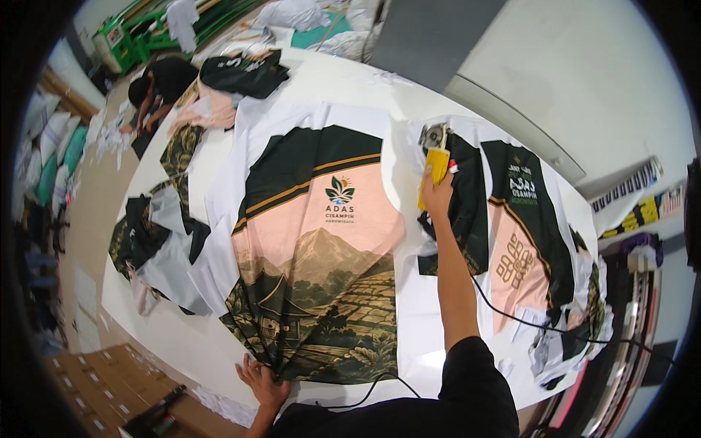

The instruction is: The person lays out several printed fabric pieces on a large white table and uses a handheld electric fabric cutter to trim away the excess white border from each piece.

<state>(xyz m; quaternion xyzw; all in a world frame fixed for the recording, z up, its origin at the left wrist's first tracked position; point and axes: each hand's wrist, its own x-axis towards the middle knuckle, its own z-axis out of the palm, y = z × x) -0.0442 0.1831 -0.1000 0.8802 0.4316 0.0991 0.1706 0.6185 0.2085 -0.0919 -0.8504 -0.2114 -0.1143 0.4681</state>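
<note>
While the printed jersey panel (314, 255) lies flat on the white bench (175, 328), the left hand (261, 381) presses spread fingers on its lower edge; the right hand (437, 196), closed, grips a yellow rotary fabric cutter (436, 153) beside the panel's upper right corner.

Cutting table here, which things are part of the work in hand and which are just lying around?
In use:
- yellow electric cutter, in the right hand
- printed fabric panel, held flat by the left hand
- cutter's black cord

Lying about:
- black garments
- fabric offcuts
</note>
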